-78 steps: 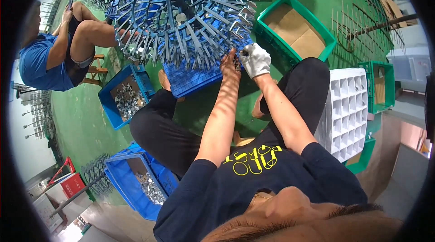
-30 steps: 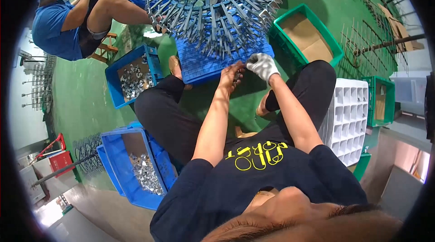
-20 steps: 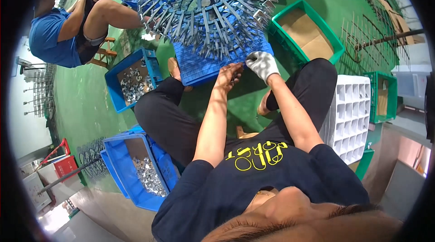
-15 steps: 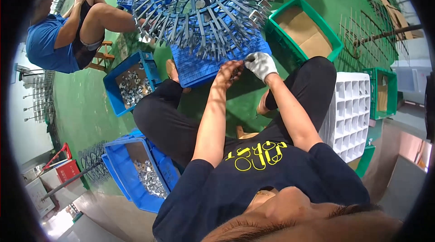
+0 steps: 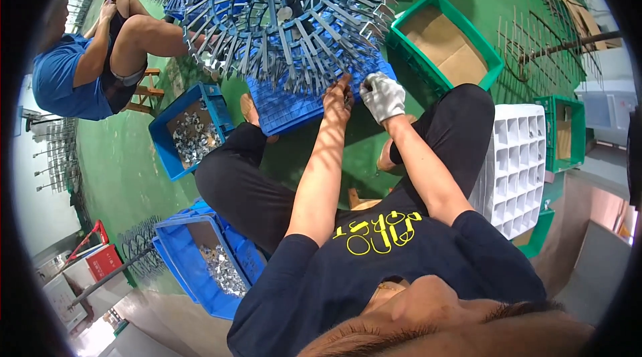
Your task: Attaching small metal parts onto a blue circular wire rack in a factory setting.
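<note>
A round rack with many radiating metal prongs stands in front of me, over an upturned-looking blue plastic crate. My left hand is bare and raised to the rack's near lower prongs. Its fingers are bent together at a prong's end; whatever they pinch is too small to make out. Just right of it, my right hand wears a white glove, thumb and fingers curled together above the crate's right side. What sits in that grip, if anything, is hidden. The two hands are slightly apart.
Blue bins with small metal pieces stand left and lower left. A green crate lined with cardboard is at the right, near a white compartment tray. Another person sits at the far left.
My left hand has moved up to the rack's prongs, away from my right hand. The gloved hand has turned and drawn slightly back. The whole view has shifted a little.
</note>
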